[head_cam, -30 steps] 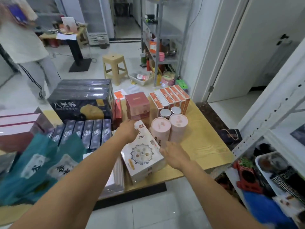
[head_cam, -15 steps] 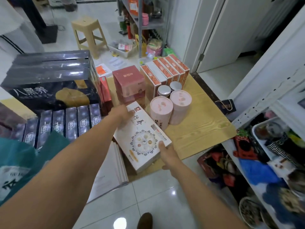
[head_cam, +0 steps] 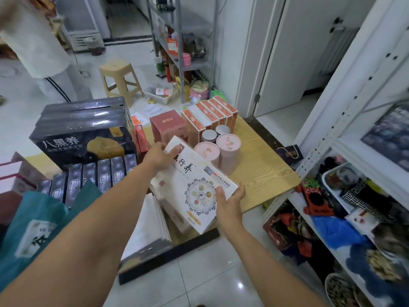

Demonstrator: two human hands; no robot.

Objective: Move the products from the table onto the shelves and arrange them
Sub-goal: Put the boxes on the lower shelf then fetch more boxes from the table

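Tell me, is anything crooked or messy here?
The white box sits askew, tilted over the stack beneath, but only because the left hand and right hand grip its corners. The real jumble is the bags and packets heaped on the white shelves. The orange boxes stand neatly.

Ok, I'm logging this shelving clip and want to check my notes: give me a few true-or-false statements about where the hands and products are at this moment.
1. The left hand and the right hand both hold the white printed box. True.
2. The two pink tubes lie on their sides. False: they stand upright on the table.
3. The orange boxes stand in a row behind the silver-lidded tins. True.
4. The beige stool stands on the table. False: it stands on the floor beyond it.
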